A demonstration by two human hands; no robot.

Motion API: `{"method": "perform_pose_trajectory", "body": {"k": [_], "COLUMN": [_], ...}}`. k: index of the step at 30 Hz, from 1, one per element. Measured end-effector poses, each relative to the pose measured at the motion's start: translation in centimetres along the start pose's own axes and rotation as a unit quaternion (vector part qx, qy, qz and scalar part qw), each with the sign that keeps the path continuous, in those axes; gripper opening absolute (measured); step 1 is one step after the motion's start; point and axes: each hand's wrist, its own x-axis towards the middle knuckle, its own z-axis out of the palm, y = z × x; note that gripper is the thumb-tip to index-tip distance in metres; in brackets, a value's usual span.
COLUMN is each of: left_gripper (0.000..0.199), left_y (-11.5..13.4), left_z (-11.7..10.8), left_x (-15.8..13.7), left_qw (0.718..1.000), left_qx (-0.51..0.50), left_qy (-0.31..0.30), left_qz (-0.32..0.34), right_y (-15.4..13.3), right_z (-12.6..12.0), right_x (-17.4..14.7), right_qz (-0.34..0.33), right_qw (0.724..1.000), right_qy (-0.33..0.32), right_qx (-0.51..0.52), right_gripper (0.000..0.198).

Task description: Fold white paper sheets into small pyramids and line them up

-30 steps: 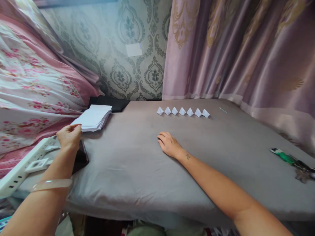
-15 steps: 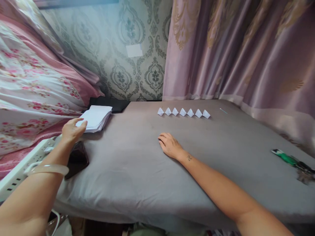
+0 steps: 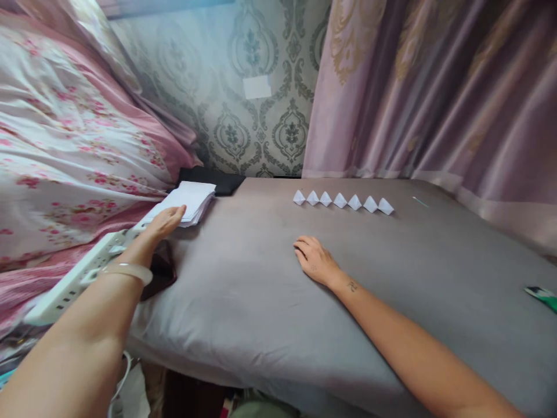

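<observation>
At the left, my left hand [image 3: 167, 222] lies on the near edge of a stack of white paper [image 3: 194, 197]. Its thumb points up and away from the fingers, which are partly hidden; no sheet is seen lifted. A pale bangle circles that wrist. My right hand [image 3: 317, 260] rests on the grey cloth [image 3: 261, 273], fingers loosely stretched and nothing in them. Beyond it, several small folded white paper shapes [image 3: 340, 200] stand in a row, apart from the hand.
A dark phone [image 3: 163, 270] lies below my left forearm, beside a white power strip [image 3: 69, 296]. Behind the paper is a flat black item [image 3: 228, 183]. A thin white stick [image 3: 420, 202] lies far right; a green object [image 3: 543, 297] sits at the right edge.
The view has turned left, so things appear further right. My left hand has moved further onto the paper stack and turned, its thumb now up. My right hand stays resting on the cloth.
</observation>
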Motion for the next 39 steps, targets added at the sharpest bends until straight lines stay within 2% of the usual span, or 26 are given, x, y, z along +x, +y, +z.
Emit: {"method": "perform_pose_trajectory", "body": {"k": [4, 8, 12, 20, 25, 39], "left_gripper": [0.059, 0.056, 0.054, 0.064, 0.059, 0.075], "left_y": [-0.6, -1.6, -2.2, -1.3, -1.5, -1.5], "left_z": [-0.4, -0.9, -1.1, 0.4, 1.1, 0.1], "left_x": [0.2, 0.3, 0.2, 1.4, 2.2, 1.7], "left_qw": [0.999, 0.997, 0.995, 0.992, 0.991, 0.988], "left_qx": [-0.035, -0.063, -0.089, -0.121, -0.116, -0.122], "left_qy": [0.001, 0.016, 0.003, -0.019, -0.029, -0.062], "left_qz": [-0.033, -0.047, -0.046, -0.042, -0.055, -0.069], "right_y": [0.6, 1.3, 1.4, 1.7, 2.0, 2.3], "right_z": [0.4, 0.9, 1.2, 1.5, 1.8, 1.9], "right_x": [0.2, 0.6, 0.7, 0.8, 0.8, 0.9], "right_qz": [-0.017, -0.043, -0.041, -0.048, -0.037, -0.049], "right_qw": [1.000, 0.998, 0.998, 0.997, 0.998, 0.997], "right_qy": [0.013, 0.025, 0.037, 0.043, 0.040, 0.039], "right_qx": [-0.015, -0.024, -0.035, -0.042, -0.041, -0.046], "right_gripper": [0.032, 0.033, 0.034, 0.035, 0.035, 0.037]}}
